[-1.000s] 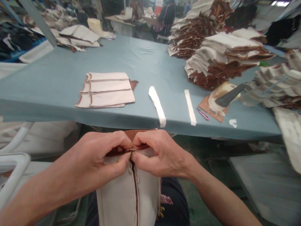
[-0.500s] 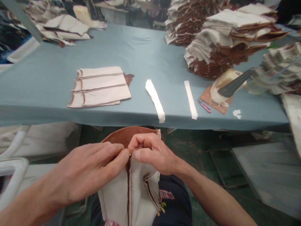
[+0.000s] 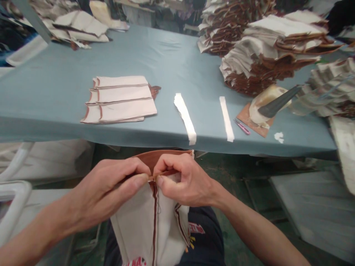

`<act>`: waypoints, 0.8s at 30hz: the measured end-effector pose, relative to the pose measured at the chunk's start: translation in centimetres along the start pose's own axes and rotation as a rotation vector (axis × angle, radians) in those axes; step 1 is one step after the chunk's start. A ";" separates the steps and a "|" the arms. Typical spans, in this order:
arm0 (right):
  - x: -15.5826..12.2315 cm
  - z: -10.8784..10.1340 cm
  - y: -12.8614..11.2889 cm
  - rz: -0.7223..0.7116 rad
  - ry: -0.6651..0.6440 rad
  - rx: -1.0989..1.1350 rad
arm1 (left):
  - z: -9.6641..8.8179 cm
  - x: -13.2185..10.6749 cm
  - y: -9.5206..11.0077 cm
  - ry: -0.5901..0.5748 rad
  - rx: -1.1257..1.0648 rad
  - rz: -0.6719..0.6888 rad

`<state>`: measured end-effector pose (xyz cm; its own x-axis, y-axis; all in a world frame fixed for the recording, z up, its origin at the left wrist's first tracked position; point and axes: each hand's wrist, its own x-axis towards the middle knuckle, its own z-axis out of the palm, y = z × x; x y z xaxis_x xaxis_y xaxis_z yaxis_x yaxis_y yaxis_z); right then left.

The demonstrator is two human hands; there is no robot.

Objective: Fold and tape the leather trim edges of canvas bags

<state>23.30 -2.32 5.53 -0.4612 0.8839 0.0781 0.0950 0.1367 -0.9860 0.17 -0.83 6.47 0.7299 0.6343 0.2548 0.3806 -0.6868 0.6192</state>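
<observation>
A cream fabric piece [image 3: 135,221] with a brown inside and a brown-edged seam down its middle hangs over my lap. My left hand [image 3: 119,186] pinches its top edge just left of the seam, thumb in front. Close beside it, my right hand [image 3: 180,177] grips the same edge right of the seam, thumb and curled fingers pressed together. A loose thread lies along the seam below the fingers. Part of the top edge is hidden behind both hands.
Folded cream pieces [image 3: 122,99] lie on the blue-covered table [image 3: 166,66]. Two white strips [image 3: 185,120], pink-handled snips [image 3: 242,126] and a glue container with a dark handle [image 3: 277,103] are to the right. Tall stacks of brown-and-cream pieces [image 3: 249,66] stand behind.
My left hand's fingers have bent and drawn slightly left along the edge, opening a small gap at the seam. My right hand keeps its pinch. The view has shifted slightly.
</observation>
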 end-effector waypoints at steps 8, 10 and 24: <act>-0.2 1.3 1.2 0.027 0.054 -0.016 | 2.2 -0.7 -3.3 0.161 0.266 0.269; -0.2 1.5 1.6 0.007 0.067 -0.064 | 2.6 -0.7 -3.4 0.162 0.235 0.240; 0.3 -0.1 -1.1 -0.446 -0.100 -0.538 | -0.9 -0.6 0.3 -0.128 -0.292 -0.061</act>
<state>23.10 -2.19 6.68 -0.6337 0.6506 0.4186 0.2894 0.7011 -0.6517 -0.62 -1.09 7.20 0.7832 0.6088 0.1268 0.2604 -0.5062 0.8222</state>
